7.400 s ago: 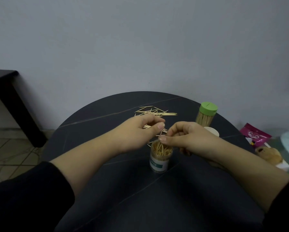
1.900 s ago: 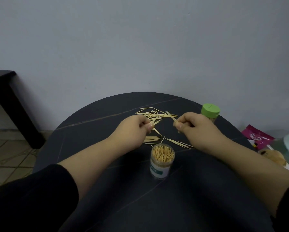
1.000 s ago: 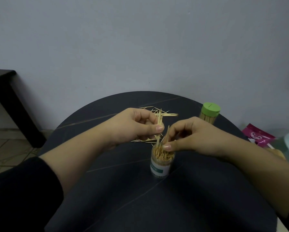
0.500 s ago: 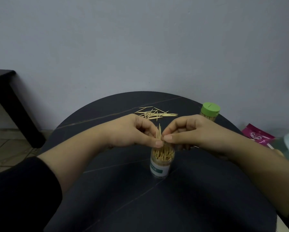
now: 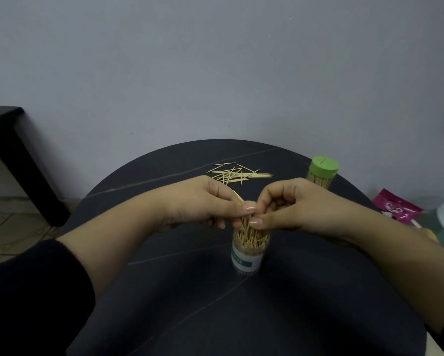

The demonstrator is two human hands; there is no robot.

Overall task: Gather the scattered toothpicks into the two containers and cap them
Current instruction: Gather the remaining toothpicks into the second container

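An uncapped clear container [image 5: 247, 255] with a white and teal label stands mid-table, packed with upright toothpicks. My left hand [image 5: 208, 201] and my right hand [image 5: 290, 204] meet just above its mouth, fingertips pinched together on a few toothpicks that point down into it. One toothpick sticks out behind my left thumb. A loose pile of toothpicks [image 5: 237, 173] lies further back on the table. A second container with a green cap [image 5: 323, 167] stands at the back right, partly hidden by my right hand.
The round dark table [image 5: 190, 304] ends close to a grey wall. A pink packet [image 5: 395, 208] and a pale object lie off its right edge. A black side table [image 5: 7, 140] stands at the left.
Both hands picked toothpicks from the scattered pile, carried them back over the open container and lowered them; the sticks now sit deeper in its mouth than half a second ago.
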